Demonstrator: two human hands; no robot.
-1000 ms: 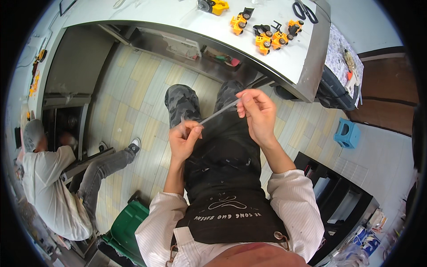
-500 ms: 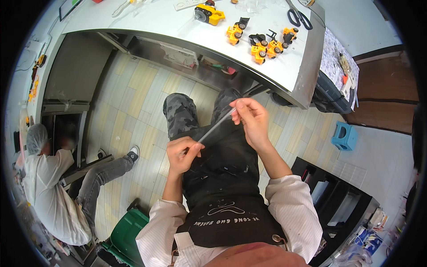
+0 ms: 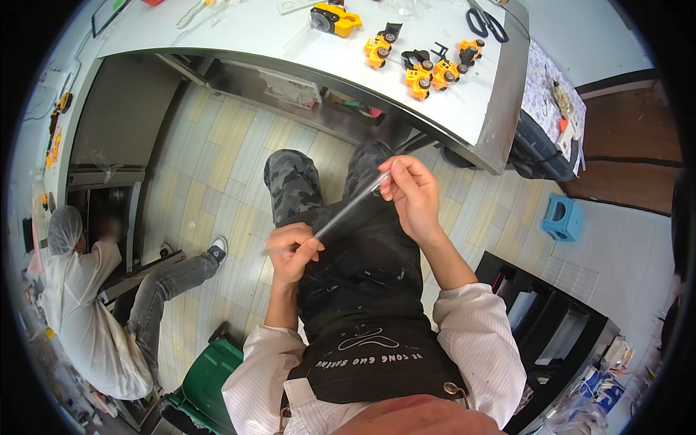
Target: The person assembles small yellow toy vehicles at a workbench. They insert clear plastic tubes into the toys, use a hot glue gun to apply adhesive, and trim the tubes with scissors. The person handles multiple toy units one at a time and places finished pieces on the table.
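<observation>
Both hands grip a thin, greyish, see-through strip (image 3: 349,207), stretched slantwise above my dark apron. My left hand (image 3: 292,250) is closed round its lower part, and a blurred end pokes out past the fingers to the left. Higher and to the right, my right hand (image 3: 415,194) pinches the upper end between thumb and fingers. Whether the strip is a flat band or a narrow tube cannot be made out. On the white table (image 3: 290,80) ahead stand several small yellow toy construction trucks (image 3: 417,77), out of reach of both hands.
Black-handled scissors (image 3: 487,23) and a larger yellow toy part (image 3: 335,19) lie on the table. At left a person in white (image 3: 90,304) sits by a green chair (image 3: 210,373). A blue stool (image 3: 563,217) and black shelf unit (image 3: 544,319) stand at right.
My left hand has shifted slightly left and the strip's end now shows beyond it. My right hand has barely moved and keeps its pinch.
</observation>
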